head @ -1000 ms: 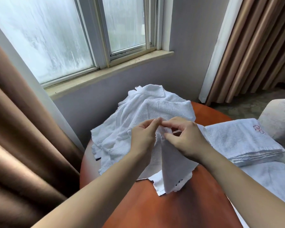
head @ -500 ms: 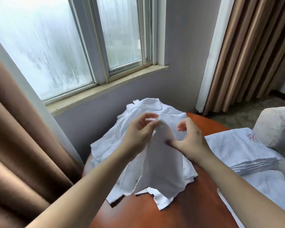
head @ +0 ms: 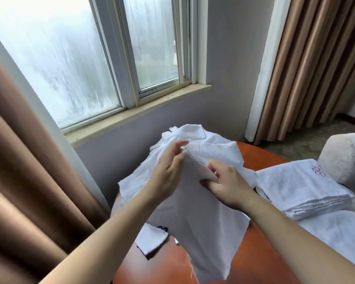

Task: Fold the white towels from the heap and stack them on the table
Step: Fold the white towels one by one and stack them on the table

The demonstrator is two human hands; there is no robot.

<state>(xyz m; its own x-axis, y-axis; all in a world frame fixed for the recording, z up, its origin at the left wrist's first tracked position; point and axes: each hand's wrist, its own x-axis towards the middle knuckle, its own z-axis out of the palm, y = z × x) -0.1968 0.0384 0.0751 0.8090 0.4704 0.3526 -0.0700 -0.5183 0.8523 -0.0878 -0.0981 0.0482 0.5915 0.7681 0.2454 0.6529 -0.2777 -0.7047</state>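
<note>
Two pinches: left fingers (head: 179, 144) and thumb nip the top corner of a thin white cloth towel (head: 203, 232); right fingers (head: 214, 168) curl over its upper edge, thumb underneath.
Left hand (head: 166, 175): raised in front of the heap, gripping that towel.
Right hand (head: 232, 187): just beside it, gripping the same towel.
Held towel: hangs open in front of the rumpled white towel heap (head: 209, 144), above the round reddish-brown wooden table (head: 164, 269).
Done: neat stack of folded white towels (head: 303, 189) lies right of the heap.
Left: this towel is not yet folded and the heap is sizeable, so I judge the task roughly midway.
</note>
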